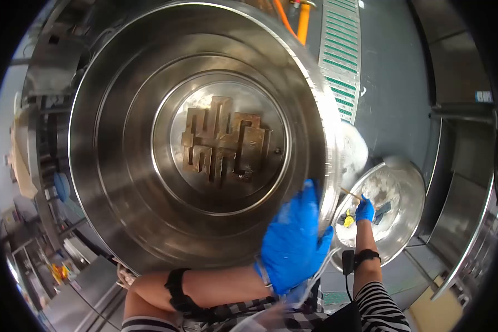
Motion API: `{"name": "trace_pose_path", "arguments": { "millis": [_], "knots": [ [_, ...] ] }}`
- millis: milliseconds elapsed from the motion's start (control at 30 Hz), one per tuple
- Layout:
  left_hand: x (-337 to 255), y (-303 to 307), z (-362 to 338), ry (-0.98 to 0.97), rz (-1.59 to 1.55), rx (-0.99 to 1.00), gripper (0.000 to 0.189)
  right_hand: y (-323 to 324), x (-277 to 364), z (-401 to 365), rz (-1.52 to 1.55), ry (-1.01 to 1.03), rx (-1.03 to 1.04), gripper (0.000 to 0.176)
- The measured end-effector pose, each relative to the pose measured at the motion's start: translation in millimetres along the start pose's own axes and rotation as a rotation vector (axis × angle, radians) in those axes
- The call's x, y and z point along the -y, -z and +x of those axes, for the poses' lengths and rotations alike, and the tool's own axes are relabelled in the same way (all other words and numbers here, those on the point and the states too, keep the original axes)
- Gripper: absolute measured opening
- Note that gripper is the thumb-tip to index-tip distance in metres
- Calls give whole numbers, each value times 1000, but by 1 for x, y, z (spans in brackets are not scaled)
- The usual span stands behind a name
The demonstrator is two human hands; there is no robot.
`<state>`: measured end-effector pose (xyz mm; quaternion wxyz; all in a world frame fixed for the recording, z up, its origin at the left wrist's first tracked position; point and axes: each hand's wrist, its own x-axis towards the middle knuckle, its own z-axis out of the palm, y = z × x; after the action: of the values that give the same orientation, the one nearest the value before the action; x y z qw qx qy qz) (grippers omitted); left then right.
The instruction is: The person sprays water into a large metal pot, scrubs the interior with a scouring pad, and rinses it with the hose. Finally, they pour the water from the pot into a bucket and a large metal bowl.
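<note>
A large round steel pot [127, 182] fills the left and middle of the view, its opening turned toward me. Brown, maze-like metal bars [218, 141] sit on its bottom. My left hand [290, 246], in a blue glove, lies at the pot's lower right rim, fingers stretched out flat. My right hand [364, 210], gloved too, is closed over a steel basin [418, 193] holding white suds. A thin brown stick [349, 193] juts up and left from its fingers; its other end is hidden. Close by in the suds are a yellow item [348, 219] and a dark cloth-like piece [382, 213].
A floor drain grate [340, 50] with green slots runs up the grey floor [393, 72]. An orange hose [285, 16] hangs behind the pot. White foam [354, 152] lies between pot and basin. Steel counters stand at right [465, 210] and lower left [88, 293].
</note>
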<state>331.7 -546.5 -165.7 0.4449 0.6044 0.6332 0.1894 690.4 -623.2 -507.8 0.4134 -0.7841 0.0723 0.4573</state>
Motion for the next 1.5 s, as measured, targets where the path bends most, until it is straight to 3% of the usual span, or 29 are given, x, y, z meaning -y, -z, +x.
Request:
{"name": "trace_pose_path", "arguments": {
  "millis": [100, 300, 367, 400, 700, 967, 1067, 1100, 1167, 1233, 1367, 1400, 1500],
  "knots": [
    [-1, 2, -3, -37, 35, 45, 70, 0, 2, -18, -38, -30, 5, 23],
    [0, 1, -2, -23, -15, 51, 68, -19, 6, -54, -189, 29, 32, 13],
    [2, -1, -2, -45, -22, 36, 68, -24, 6, -55, -197, -11, 135, 7],
    [2, -1, -2, -44, -24, 36, 68, -15, -7, -30, -205, -34, 28, 9],
    [2, -2, -1, -37, -37, 49, 68, -32, 4, -70, -99, -6, 57, 18],
    [1, -1, -1, -43, -27, 42, 68, -18, -10, -44, -174, 8, 88, 23],
    [-1, 1, -1, -30, -6, 48, 69, -12, -20, -24, -113, 20, 200, 23],
    [0, 0, -1, -30, -3, 50, 69, -22, -11, -40, -112, 18, 199, 23],
    [2, 0, 0, -67, 15, 3, 68, -53, 21, -93, -207, 221, 339, 24],
    [0, 1, -1, -60, 3, 5, 68, -69, 56, -132, -341, 369, 310, 26],
    [7, -2, -10, -66, 18, -61, 69, -133, 142, -261, -394, 763, 587, 23],
    [3, 5, -17, -12, 18, -36, 71, -154, 163, -302, -492, 740, 633, 26],
    [10, 6, -49, -85, 97, -11, 68, -214, 196, -386, -830, 765, 749, 41]
  ]
}}
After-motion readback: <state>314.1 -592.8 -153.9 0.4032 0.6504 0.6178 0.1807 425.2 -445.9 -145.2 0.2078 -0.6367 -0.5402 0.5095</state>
